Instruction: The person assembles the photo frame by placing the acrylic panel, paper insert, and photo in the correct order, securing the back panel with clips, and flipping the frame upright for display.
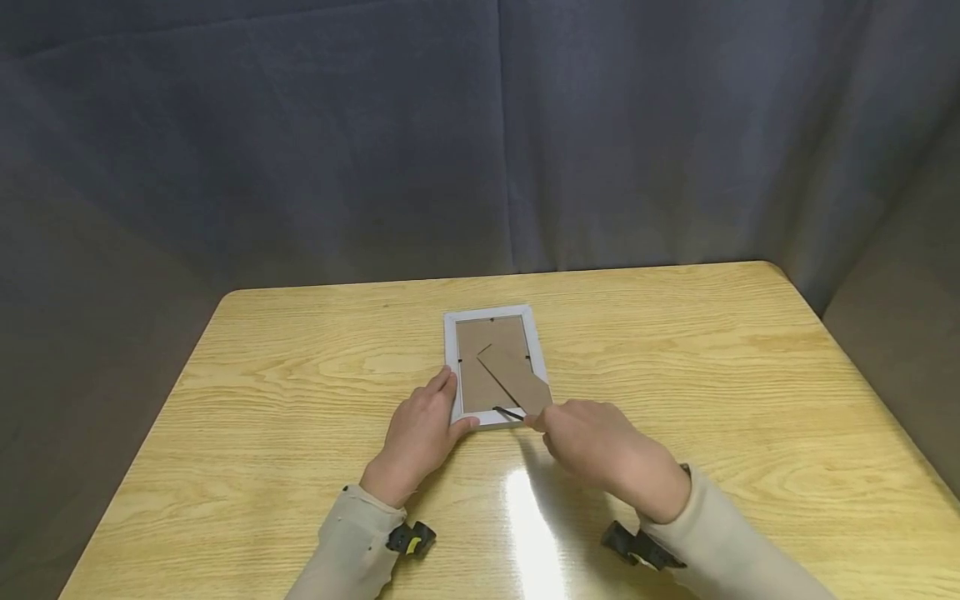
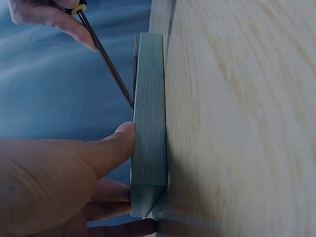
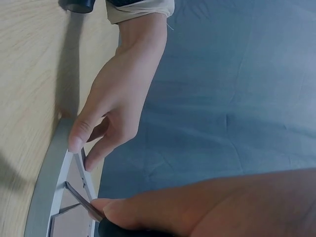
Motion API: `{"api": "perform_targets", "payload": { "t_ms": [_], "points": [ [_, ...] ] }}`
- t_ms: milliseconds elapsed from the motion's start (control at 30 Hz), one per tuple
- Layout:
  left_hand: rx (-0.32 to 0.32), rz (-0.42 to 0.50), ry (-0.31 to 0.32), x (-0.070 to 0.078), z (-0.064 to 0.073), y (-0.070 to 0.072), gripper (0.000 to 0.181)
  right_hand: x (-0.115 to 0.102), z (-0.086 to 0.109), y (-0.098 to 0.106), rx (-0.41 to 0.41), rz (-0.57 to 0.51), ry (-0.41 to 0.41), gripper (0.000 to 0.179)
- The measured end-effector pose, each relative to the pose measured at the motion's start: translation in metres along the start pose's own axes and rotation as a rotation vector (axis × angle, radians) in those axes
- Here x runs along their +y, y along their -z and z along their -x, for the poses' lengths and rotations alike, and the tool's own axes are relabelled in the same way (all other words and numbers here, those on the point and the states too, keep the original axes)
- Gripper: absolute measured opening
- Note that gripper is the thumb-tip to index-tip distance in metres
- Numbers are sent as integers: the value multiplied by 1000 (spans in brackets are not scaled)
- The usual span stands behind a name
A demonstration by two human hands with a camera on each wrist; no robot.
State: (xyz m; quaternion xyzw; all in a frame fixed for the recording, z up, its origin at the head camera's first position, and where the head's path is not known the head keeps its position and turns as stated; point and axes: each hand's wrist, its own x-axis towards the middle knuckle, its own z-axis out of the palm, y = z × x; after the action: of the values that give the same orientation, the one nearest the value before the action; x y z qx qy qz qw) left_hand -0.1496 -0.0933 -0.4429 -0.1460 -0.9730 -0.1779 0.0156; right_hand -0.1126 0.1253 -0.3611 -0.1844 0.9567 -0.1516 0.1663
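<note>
A picture frame with a pale border lies face down on the table, its brown backing board upward. A stand flap slants across the board. Small dark tabs sit along the inner edges. My left hand grips the near left corner, thumb on the near side and fingers along the left side. My right hand holds a screwdriver, whose handle is black and yellow. Its tip meets the near inner edge, at the tab there, in the head view.
The light wood-grain table has rounded far corners. Dark grey curtains hang behind it and at both sides. Black straps with small devices are worn at both wrists, over the beige sleeves.
</note>
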Motion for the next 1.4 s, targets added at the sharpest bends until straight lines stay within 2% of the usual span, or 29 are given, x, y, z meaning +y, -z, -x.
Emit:
{"api": "perform_targets", "payload": {
  "t_ms": [633,1000,1400],
  "points": [
    [4,0,-3,-2,1,1,74,6,2,-2,24,7,35,44],
    [18,-12,-8,-2,1,0,74,13,5,-8,92,16,52,43],
    [18,-13,-5,-1,0,-1,74,20,5,-6,95,22,78,44]
  ]
}}
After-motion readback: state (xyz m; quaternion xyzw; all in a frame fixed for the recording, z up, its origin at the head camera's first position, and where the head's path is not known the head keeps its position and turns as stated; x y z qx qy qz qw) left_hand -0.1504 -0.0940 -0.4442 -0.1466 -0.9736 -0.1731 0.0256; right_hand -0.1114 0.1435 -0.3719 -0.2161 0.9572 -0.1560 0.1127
